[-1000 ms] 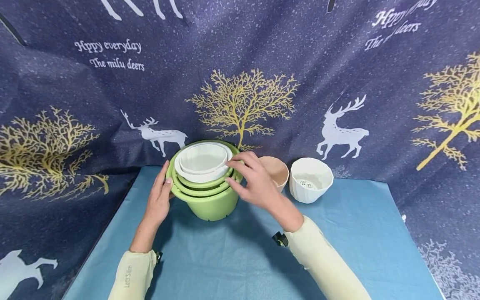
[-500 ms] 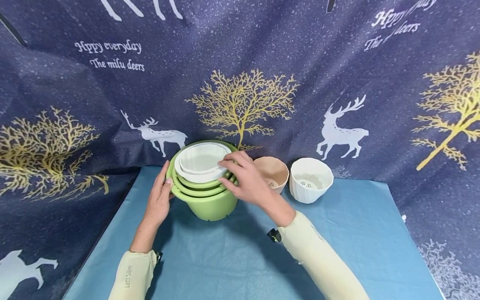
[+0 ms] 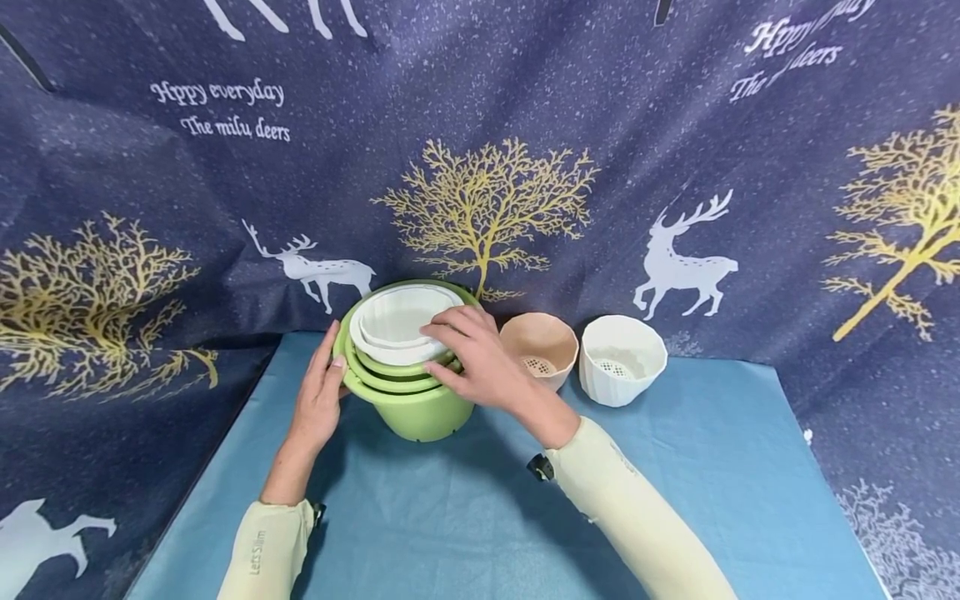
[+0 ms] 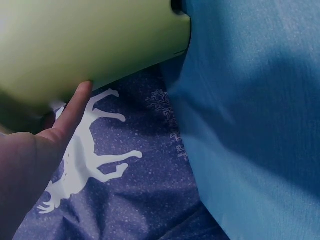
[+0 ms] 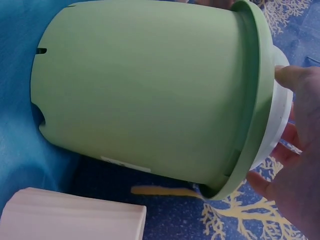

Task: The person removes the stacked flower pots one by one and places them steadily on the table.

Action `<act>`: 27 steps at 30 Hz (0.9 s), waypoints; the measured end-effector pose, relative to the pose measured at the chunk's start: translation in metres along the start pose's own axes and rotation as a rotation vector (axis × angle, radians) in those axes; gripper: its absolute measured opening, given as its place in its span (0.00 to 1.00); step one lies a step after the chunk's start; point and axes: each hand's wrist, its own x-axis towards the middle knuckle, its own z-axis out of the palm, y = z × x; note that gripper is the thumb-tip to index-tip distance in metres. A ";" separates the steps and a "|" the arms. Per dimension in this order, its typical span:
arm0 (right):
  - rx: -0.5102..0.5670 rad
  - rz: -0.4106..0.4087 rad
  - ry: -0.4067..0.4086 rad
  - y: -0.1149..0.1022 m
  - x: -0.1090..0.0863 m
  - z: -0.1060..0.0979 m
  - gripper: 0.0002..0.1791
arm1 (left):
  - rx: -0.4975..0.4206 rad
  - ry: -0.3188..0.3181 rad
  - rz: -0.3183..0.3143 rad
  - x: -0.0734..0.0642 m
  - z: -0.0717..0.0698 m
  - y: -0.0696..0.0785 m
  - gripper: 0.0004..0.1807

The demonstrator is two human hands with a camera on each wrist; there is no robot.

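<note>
In the head view, several green flowerpots (image 3: pixel 423 417) stand nested one inside another, rims stepped. Two white flowerpots sit nested at the top, the inner white flowerpot (image 3: pixel 401 317) within the outer white one (image 3: pixel 393 354). My left hand (image 3: pixel 318 400) rests against the left side of the outermost green pot at its rim; one straight finger (image 4: pixel 75 110) touches its wall in the left wrist view. At the front right of the stack, my right hand (image 3: pixel 480 358) pinches the white rim, with its thumb (image 5: pixel 287 77) on the white wall. The lower nested walls are hidden.
Right of the stack are a peach flowerpot (image 3: pixel 540 346) and a separate white flowerpot (image 3: pixel 622 358), both with drainage holes in their bottoms. A blue cloth (image 3: pixel 450 517) covers the table. Behind hangs a dark blue curtain (image 3: pixel 510 83) printed with deer and trees.
My right hand has slid left along the front right of the white rims, showing more of the peach flowerpot. My left hand and the stack have stayed in place.
</note>
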 end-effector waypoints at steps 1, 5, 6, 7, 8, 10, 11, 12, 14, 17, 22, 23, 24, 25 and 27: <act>-0.005 0.005 -0.009 0.000 0.000 0.001 0.24 | -0.002 0.001 0.000 0.000 0.000 0.000 0.30; -0.033 0.008 -0.032 0.001 0.002 0.004 0.24 | -0.010 0.004 0.004 0.001 0.000 0.000 0.31; -0.042 0.007 -0.038 0.001 0.002 0.004 0.24 | -0.011 0.004 0.004 0.001 0.000 0.000 0.31; -0.052 0.006 -0.046 0.001 0.003 0.004 0.24 | -0.013 0.002 0.002 0.001 0.000 0.000 0.31; -0.061 0.006 -0.056 0.000 0.004 0.003 0.24 | -0.014 0.003 0.001 0.001 0.000 0.000 0.31; -0.081 0.010 -0.087 -0.001 0.006 0.001 0.24 | -0.011 0.003 -0.003 0.001 0.000 0.000 0.31; -0.090 0.014 -0.107 -0.001 0.007 0.001 0.24 | -0.008 0.003 -0.004 0.001 0.000 0.000 0.31; -0.097 0.019 -0.128 -0.002 0.008 0.000 0.24 | -0.005 0.005 -0.005 0.001 0.000 0.000 0.31; -0.104 0.034 -0.170 -0.003 0.011 -0.001 0.24 | 0.004 0.011 -0.004 0.001 0.000 0.000 0.31; -0.115 0.054 -0.225 -0.004 0.014 -0.003 0.25 | 0.011 0.014 -0.005 0.001 0.000 0.000 0.30; -0.131 0.073 -0.279 -0.006 0.018 -0.005 0.23 | 0.004 0.005 -0.012 0.001 0.000 0.000 0.31; -0.135 0.077 -0.285 -0.006 0.019 -0.006 0.21 | 0.003 0.003 -0.014 0.001 0.000 0.000 0.31; -0.137 0.081 -0.292 -0.007 0.020 -0.006 0.20 | 0.000 0.001 -0.016 0.001 0.000 0.000 0.31; -0.141 0.084 -0.300 -0.007 0.022 -0.007 0.19 | 0.000 0.000 -0.018 0.001 0.000 0.000 0.31; -0.153 0.090 -0.322 -0.009 0.025 -0.009 0.18 | -0.003 0.000 -0.021 0.001 0.000 0.000 0.30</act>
